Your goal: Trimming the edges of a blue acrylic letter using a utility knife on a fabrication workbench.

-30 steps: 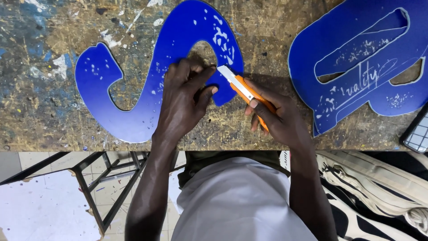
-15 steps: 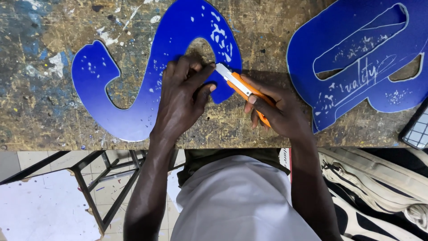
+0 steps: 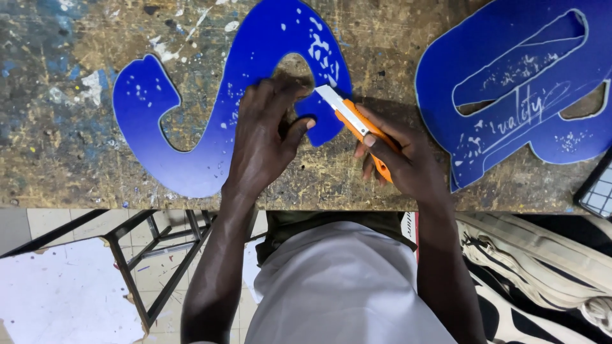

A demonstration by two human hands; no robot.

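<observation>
Knife (image 3: 354, 121) nudged leftward; right hand (image 3: 401, 159) grips it; left hand (image 3: 264, 137) presses one of two letters (image 3: 210, 127).

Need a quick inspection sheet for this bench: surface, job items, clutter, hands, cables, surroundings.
Surface: worn wooden workbench, paint-splattered.
Job's things: blue S-shaped cutout flat on the bench; orange utility knife, blade at the cutout's inner curve.
Clutter: second blue cutout to the right, scribbled on; dark gridded object at the bench edge.
Hands: left hand presses the S cutout; right hand grips the knife.
Cables: nothing seen.
Surroundings: metal frame on tiled floor, cloth bag.
</observation>
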